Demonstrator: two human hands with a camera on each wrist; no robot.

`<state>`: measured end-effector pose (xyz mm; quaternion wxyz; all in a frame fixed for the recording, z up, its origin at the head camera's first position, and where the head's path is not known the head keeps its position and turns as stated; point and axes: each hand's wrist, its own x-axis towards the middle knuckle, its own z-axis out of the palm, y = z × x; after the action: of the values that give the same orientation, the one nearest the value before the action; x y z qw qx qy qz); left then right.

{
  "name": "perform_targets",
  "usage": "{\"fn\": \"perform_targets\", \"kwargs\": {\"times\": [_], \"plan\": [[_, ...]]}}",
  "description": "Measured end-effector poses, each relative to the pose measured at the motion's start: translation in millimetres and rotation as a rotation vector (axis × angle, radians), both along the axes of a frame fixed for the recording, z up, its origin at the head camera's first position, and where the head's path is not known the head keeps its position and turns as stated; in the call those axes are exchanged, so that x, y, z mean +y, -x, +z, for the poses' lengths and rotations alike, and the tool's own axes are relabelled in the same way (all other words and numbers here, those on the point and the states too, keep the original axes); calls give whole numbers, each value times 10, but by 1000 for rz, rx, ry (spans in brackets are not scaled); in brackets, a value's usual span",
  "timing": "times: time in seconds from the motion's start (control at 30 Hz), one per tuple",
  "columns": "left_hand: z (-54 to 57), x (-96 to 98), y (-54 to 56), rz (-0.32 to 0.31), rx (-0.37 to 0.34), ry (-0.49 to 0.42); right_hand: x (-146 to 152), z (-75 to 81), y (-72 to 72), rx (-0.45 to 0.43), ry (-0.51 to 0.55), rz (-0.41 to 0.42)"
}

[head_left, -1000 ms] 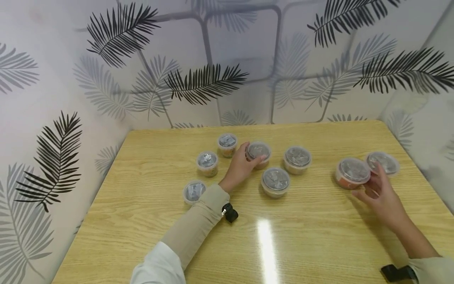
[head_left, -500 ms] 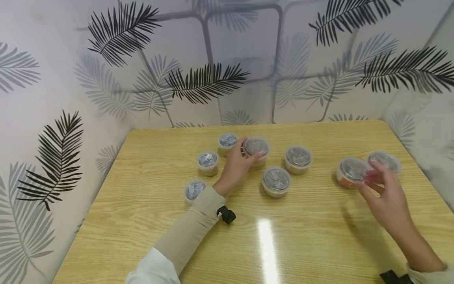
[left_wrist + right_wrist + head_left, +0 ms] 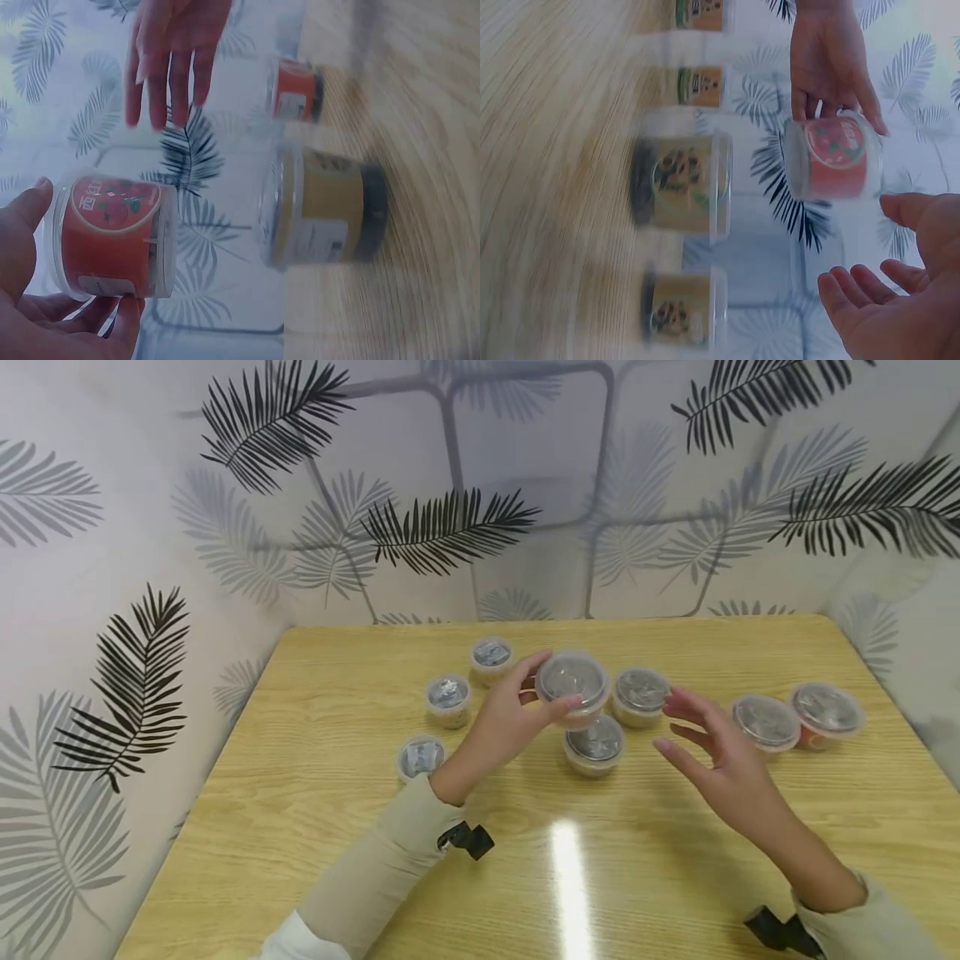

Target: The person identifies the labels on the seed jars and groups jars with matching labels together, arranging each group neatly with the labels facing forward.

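Observation:
My left hand (image 3: 513,714) grips a round clear plastic tub (image 3: 576,685) by its sides, lifted above the table. Its red label with printed fruit shows in the left wrist view, where the tub (image 3: 112,236) leans in the fingers. To the right, my right hand (image 3: 727,768) hovers with fingers spread and holds nothing; the right wrist view has its palm (image 3: 907,300) facing the held tub, apart from it. Below the held tub stands a tan-labelled tub (image 3: 594,756), partly hidden, and another tan-labelled tub (image 3: 640,697) sits just behind right.
Two more lidded tubs, a nearer one (image 3: 767,724) and a farther one (image 3: 827,714), stand at the right. Three smaller tubs, the back one (image 3: 491,660), middle one (image 3: 448,702) and front one (image 3: 420,758), line the left. A patterned wall (image 3: 525,560) rises behind the table (image 3: 300,827).
My left hand has lifted the red-labelled tub and brought it slightly right and nearer. My right hand has left the tubs on the right and moved left toward the held one.

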<state>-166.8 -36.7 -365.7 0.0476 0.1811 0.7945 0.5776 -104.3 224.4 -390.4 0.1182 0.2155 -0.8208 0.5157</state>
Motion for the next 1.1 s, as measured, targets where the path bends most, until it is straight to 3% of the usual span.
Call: {"fn": "perform_targets", "kwargs": {"times": [0.13, 0.23, 0.63, 0.83, 1.1], "plan": [[6, 49, -127, -85, -40, -6, -188, 26, 4, -30, 60, 129], [20, 85, -203, -150, -59, -21, -285, 36, 0, -50, 99, 175], [86, 110, -336, -291, 13, -87, -387, 116, -54, -40, 290, 177], [90, 104, -361, -325, 56, -187, -390, 144, -85, -112, 364, 175], [230, 80, -505, -313, 36, -239, -386, 116, -101, -151, 393, 209]]}}
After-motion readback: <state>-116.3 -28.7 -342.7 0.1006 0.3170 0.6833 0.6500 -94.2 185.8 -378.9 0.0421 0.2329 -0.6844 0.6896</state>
